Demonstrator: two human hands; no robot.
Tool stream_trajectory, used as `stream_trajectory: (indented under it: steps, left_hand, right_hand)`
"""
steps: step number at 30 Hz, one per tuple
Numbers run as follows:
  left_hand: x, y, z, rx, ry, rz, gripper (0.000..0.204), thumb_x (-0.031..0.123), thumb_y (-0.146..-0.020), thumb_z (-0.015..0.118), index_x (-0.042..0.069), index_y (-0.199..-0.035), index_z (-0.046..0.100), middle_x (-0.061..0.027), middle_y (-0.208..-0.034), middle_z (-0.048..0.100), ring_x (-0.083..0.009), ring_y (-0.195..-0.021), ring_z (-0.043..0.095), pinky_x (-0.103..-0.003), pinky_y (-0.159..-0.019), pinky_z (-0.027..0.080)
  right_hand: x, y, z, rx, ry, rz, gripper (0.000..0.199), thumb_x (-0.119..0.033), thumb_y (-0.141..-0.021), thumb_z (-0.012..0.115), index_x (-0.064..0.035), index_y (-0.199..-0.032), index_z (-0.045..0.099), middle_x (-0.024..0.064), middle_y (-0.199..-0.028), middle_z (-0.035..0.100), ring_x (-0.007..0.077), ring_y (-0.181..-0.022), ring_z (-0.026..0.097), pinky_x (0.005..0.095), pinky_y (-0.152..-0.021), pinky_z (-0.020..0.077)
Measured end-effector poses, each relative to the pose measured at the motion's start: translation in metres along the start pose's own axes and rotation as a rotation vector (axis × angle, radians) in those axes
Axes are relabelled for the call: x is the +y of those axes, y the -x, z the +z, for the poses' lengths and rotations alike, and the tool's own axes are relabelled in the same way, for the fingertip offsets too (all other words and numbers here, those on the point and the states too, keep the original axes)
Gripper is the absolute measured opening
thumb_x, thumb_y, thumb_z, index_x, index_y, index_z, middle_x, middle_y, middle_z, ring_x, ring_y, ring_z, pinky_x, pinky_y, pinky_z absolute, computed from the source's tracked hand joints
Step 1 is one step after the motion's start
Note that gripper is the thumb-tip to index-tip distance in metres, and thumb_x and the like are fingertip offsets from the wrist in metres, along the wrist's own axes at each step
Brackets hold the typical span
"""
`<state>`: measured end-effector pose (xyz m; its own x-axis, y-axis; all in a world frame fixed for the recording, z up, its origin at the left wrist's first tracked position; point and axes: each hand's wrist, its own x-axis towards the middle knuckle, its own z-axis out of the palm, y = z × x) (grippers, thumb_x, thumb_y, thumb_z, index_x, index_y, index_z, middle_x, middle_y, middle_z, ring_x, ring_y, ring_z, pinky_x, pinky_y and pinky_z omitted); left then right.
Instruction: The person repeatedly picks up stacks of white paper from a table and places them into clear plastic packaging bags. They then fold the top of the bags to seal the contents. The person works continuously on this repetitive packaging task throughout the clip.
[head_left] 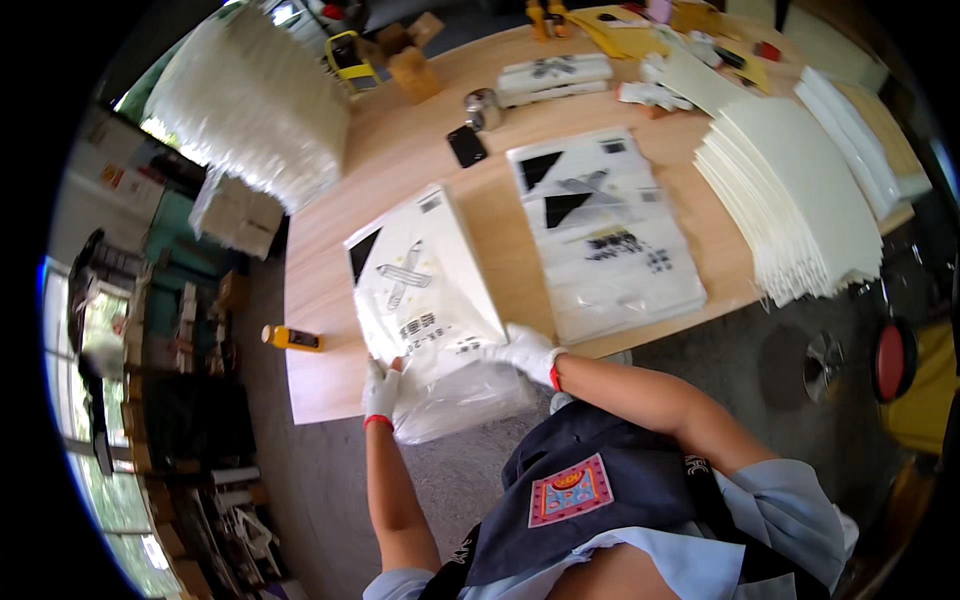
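A clear plastic bag (405, 295) with white sheets in it lies slanted at the table's near edge. Crossed pencils are printed on its front, and its loose mouth (465, 400) hangs over the edge toward me. Both my hands wear white gloves with red cuffs. At the bag's lower left side my left hand (382, 388) is closed on the plastic, a bare fingertip showing. My right hand (525, 352) grips the opposite side near the sheets' corner; its fingertips are partly hidden. To the right lies a stack of similar printed plastic bags (610, 240).
A fanned stack of cream sheets (790, 190) covers the table's right side. Farther back are a black phone (466, 146), a tape roll (482, 108) and wrapped packs (555, 78). A small yellow bottle (292, 338) lies at the left edge. A tall plastic-wrapped stack (250, 105) stands far left.
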<state>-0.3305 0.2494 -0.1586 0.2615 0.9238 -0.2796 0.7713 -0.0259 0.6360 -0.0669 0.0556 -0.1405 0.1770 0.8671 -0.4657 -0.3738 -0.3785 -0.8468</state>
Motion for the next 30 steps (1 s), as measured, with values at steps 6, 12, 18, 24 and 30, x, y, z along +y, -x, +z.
stream_trajectory:
  steps: [6,12,18,24,30]
  left_hand:
    - [0.148,0.028,0.032,0.292,-0.397,0.669,0.072,0.01,-0.07,0.073,0.004,-0.133,0.04,-0.0173,-0.133,0.044,-0.0298,-0.12,0.046,-0.037,-0.097,0.04]
    - [0.26,0.098,0.197,-0.315,-0.207,1.185,0.027,0.024,-0.076,0.069,0.013,-0.1,0.063,-0.0061,-0.097,0.064,-0.0282,-0.093,0.059,-0.04,-0.081,0.046]
    - [0.287,0.086,0.272,-0.476,-0.44,1.164,0.015,0.021,-0.073,0.067,0.009,-0.081,0.063,-0.0097,-0.085,0.063,-0.029,-0.084,0.059,-0.04,-0.074,0.048]
    - [0.311,0.096,0.252,-0.374,-0.376,1.203,0.013,0.02,-0.072,0.065,0.01,-0.08,0.061,-0.01,-0.09,0.062,-0.0301,-0.091,0.057,-0.043,-0.077,0.046]
    - [0.304,0.074,0.257,-0.555,-0.443,1.209,0.016,0.021,-0.076,0.061,0.009,-0.086,0.06,-0.0123,-0.084,0.061,-0.0303,-0.086,0.059,-0.04,-0.078,0.046]
  right_hand:
    - [0.026,0.084,-0.046,-0.259,0.377,0.088,0.033,-0.026,-0.079,0.064,-0.0019,-0.102,0.064,0.0059,-0.081,0.068,0.0125,-0.063,0.062,0.0261,-0.055,0.0487]
    - [0.051,0.137,-0.115,0.128,0.087,0.108,0.03,-0.021,-0.084,0.061,-0.003,-0.108,0.061,0.0055,-0.083,0.067,0.0118,-0.065,0.061,0.0243,-0.057,0.0491]
    - [0.056,0.161,-0.136,0.291,-0.076,0.002,0.031,-0.025,-0.087,0.06,-0.0029,-0.109,0.061,0.0067,-0.086,0.067,0.0131,-0.069,0.062,0.0247,-0.06,0.0504]
    - [0.041,0.162,-0.164,0.464,-0.158,-0.055,0.031,-0.027,-0.088,0.058,-0.0035,-0.108,0.061,0.0076,-0.088,0.068,0.0143,-0.072,0.064,0.0253,-0.062,0.0505]
    - [0.046,0.154,-0.17,0.426,-0.186,-0.069,0.033,-0.028,-0.089,0.057,-0.0035,-0.111,0.06,0.0088,-0.09,0.068,0.0145,-0.071,0.064,0.0254,-0.062,0.0506]
